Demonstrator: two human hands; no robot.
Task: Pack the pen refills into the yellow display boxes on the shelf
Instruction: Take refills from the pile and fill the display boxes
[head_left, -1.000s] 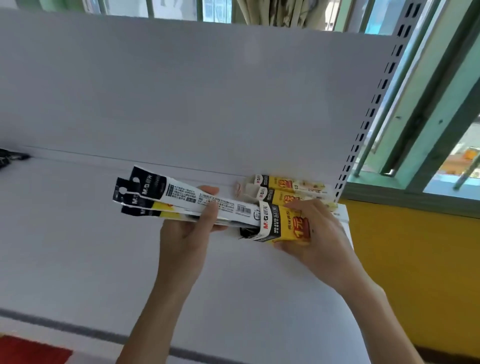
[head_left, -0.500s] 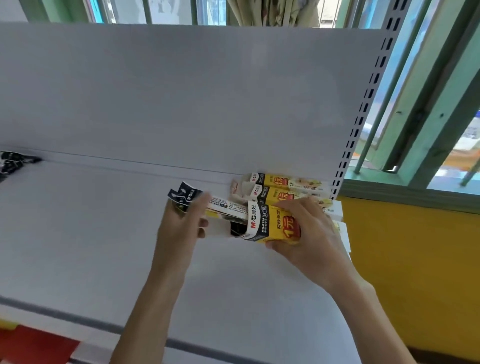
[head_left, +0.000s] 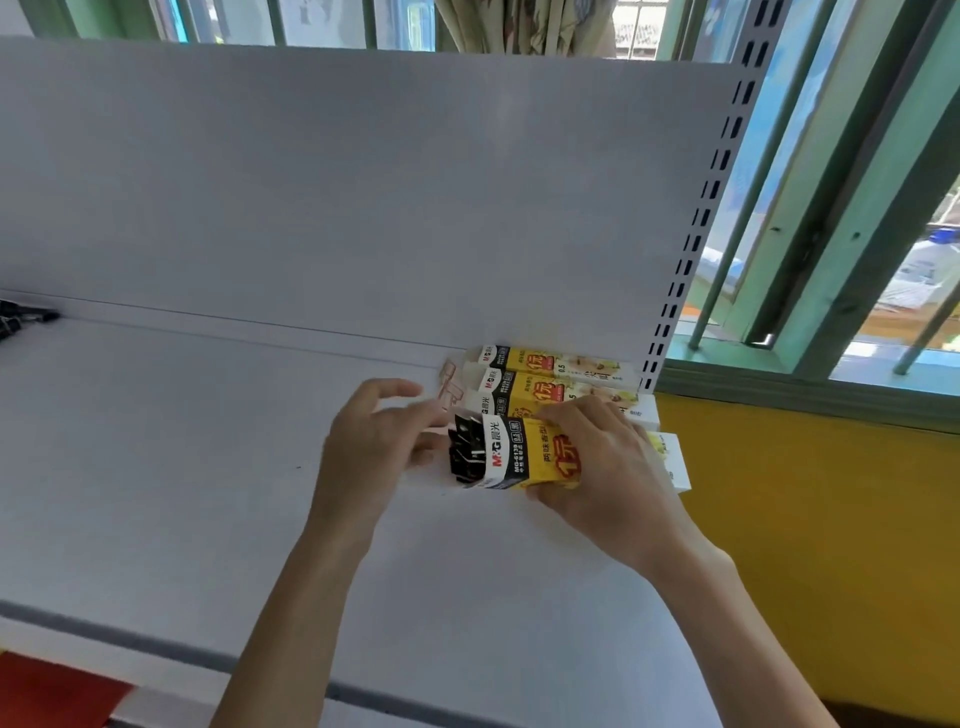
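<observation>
A yellow display box (head_left: 524, 453) lies on its side on the white shelf (head_left: 182, 467), its open end facing left. My right hand (head_left: 597, 467) grips it from the right. Only the black tops of the pen refill packs (head_left: 465, 451) stick out of that open end. My left hand (head_left: 371, 441) is right at the opening with loosely spread fingers, its fingertips at the pack ends; nothing is held in it. Two more yellow display boxes (head_left: 550, 364) (head_left: 540, 391) lie behind, against the back panel.
The shelf's white back panel (head_left: 363, 197) rises behind. A perforated upright (head_left: 701, 218) stands at the right, with a window frame and yellow wall beyond. A dark object (head_left: 21, 318) lies at the far left of the shelf. The shelf's front edge (head_left: 156, 644) runs below my arms.
The refill packs, which stuck far out to the left, have slid into the box until only their black tops show. My left hand let go of them and opened.
</observation>
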